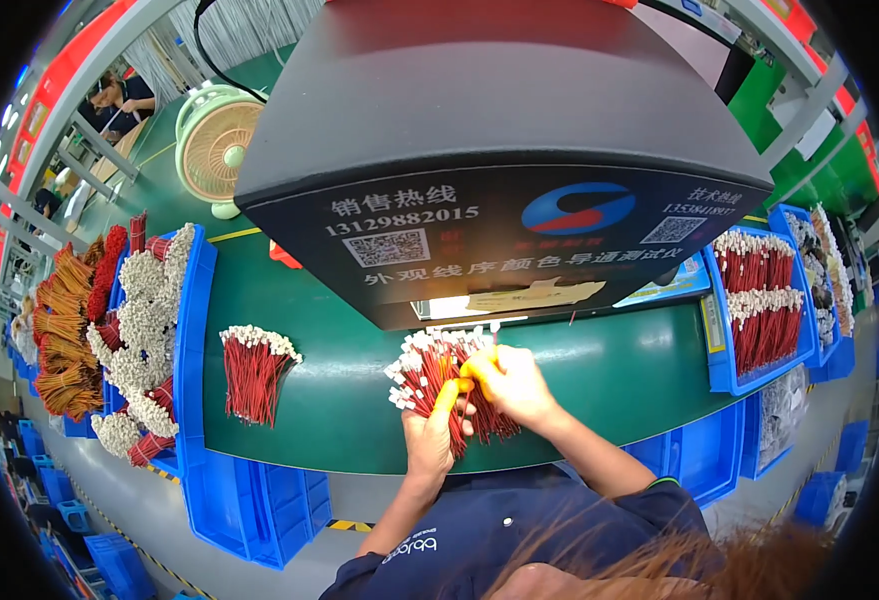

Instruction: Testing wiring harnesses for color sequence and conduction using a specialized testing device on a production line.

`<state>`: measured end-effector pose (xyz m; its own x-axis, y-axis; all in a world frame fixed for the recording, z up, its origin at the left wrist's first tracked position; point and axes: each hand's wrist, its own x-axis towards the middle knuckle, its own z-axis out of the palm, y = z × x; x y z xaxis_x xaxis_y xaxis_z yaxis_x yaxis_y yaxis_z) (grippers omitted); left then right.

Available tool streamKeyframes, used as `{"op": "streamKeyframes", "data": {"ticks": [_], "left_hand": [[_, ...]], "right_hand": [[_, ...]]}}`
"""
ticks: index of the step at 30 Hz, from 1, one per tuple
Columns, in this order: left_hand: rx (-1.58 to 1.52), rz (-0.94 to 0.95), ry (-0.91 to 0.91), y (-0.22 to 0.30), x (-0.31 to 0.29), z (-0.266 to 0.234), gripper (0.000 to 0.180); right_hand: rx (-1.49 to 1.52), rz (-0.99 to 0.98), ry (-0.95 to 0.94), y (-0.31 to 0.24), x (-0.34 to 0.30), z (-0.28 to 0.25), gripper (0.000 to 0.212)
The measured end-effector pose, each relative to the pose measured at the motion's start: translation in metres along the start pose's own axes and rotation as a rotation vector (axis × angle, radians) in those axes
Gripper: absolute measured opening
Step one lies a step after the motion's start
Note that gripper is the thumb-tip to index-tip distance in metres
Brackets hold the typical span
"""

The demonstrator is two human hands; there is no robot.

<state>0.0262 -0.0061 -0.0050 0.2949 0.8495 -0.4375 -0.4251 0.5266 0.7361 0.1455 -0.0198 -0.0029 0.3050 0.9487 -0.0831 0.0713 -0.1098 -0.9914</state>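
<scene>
My left hand (pixel 427 440) is closed round a bunch of red wires (pixel 456 425) with white connectors at their far ends, above the green tabletop. Yellow finger covers show on its thumb and on my right hand (pixel 517 388). That right hand pinches at the upper part of the bunch, close to my left thumb. A small white connector (pixel 494 327) stands up just beyond its fingers; what exactly lies in the pinch is hidden. To the left, apart from my hands, lies a second bundle of red wires (pixel 251 385), white connectors pointing away from me.
A large dark box-shaped machine (pixel 519 220) overhangs the green table (pixel 359 440). Blue bins (pixel 194 350) of connector-ended wires stand at left, another blue bin (pixel 724 350) with red wire bundles at right. A fan (pixel 219 150) stands behind; a person (pixel 124 105) sits far left.
</scene>
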Motion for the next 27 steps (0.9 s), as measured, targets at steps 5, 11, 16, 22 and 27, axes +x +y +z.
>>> {"op": "streamKeyframes", "data": {"ticks": [5, 11, 16, 22, 27], "left_hand": [[0.090, -0.003, -0.082, -0.002, 0.002, -0.020, 0.014], [-0.041, -0.027, -0.085, 0.002, 0.004, -0.019, 0.013], [-0.091, -0.097, -0.117, 0.001, 0.005, -0.023, 0.016], [-0.058, -0.095, -0.080, 0.003, 0.003, -0.016, 0.013], [-0.064, -0.103, -0.090, 0.001, 0.004, -0.017, 0.013]], "right_hand": [[0.342, 0.302, 0.032, -0.001, 0.012, -0.017, 0.022], [0.353, 0.298, 0.090, 0.002, 0.013, -0.016, 0.022], [0.556, 0.245, 0.002, 0.006, 0.012, -0.020, 0.023], [0.380, 0.323, -0.074, 0.002, 0.010, -0.025, 0.025], [-0.429, -0.036, -0.047, -0.013, -0.002, -0.013, 0.020]]}}
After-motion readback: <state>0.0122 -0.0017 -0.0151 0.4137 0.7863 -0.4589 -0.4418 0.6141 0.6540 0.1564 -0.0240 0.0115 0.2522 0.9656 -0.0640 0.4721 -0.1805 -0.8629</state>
